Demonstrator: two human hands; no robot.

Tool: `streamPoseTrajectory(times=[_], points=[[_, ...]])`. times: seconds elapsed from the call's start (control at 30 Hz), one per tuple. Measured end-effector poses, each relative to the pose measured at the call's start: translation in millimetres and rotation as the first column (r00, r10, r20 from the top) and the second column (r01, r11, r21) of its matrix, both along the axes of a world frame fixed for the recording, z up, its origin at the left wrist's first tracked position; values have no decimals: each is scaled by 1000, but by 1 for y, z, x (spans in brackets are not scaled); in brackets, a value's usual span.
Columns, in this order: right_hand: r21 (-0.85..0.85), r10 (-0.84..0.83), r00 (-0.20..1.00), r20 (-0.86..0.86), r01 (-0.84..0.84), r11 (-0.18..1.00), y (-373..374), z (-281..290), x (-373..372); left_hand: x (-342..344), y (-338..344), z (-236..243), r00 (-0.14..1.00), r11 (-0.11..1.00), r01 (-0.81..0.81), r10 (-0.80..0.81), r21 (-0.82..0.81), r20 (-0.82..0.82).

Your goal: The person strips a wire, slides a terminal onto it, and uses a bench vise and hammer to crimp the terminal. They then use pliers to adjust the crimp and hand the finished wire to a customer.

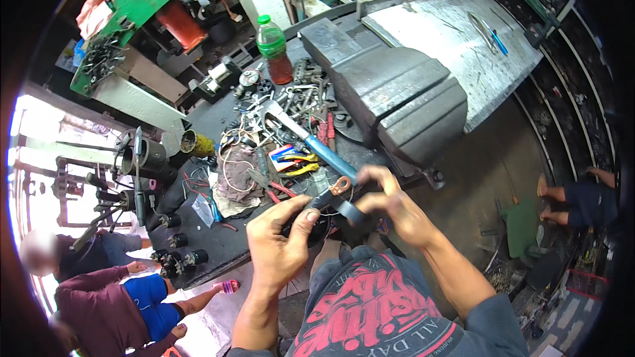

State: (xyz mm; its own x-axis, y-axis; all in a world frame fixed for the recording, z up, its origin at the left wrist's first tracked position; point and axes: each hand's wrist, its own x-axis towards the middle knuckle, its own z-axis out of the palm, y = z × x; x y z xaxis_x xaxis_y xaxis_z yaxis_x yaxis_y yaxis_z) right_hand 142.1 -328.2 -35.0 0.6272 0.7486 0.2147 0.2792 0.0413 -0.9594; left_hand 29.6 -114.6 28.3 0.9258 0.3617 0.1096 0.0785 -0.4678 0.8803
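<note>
Near the bench's front edge, my left hand (281,235) is closed, thumb on top, around a thick black cable (322,199). A copper ring lug (341,186) sticks out from the cable's far end. My right hand (393,208), smeared by motion, grips a roll of black tape (350,211) just right of the cable. A dark strip appears to run between roll and cable, close to the lug. Just beyond my hands lies a hammer (323,151) with a blue handle, its head among loose tools. Yellow-handled pliers (301,165) and red-handled pliers (274,188) rest nearby.
A large grey vise (403,92) stands at the bench's right, before a metal plate (430,33). A green-capped bottle (272,53) stands behind the tool pile. Rags (235,175) and small black cylindrical parts (185,261) lie left. Other people (112,304) are at lower left and far right.
</note>
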Motion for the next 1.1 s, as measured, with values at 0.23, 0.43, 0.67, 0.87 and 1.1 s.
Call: streamPoseTrajectory(times=[0.23,0.43,0.67,0.87,1.1], points=[[-81,-115,993,27,116,990,12,9,10,-11,-10,-3,990,984,137,-139,-111,-10],[135,45,991,-125,-28,990,-3,22,-12,-10,-8,-14,999,999,33,-33,-16,-37],[-33,-11,997,-82,8,999,4,-39,11,-14,-16,-5,985,984,168,-167,-55,36],[96,74,962,-262,-50,994,-18,-30,-36,-8,-12,-16,998,997,32,-29,-66,49],[71,-118,973,-200,135,988,-6,4,-5,-12,-21,-10,977,976,214,-214,-45,15]])
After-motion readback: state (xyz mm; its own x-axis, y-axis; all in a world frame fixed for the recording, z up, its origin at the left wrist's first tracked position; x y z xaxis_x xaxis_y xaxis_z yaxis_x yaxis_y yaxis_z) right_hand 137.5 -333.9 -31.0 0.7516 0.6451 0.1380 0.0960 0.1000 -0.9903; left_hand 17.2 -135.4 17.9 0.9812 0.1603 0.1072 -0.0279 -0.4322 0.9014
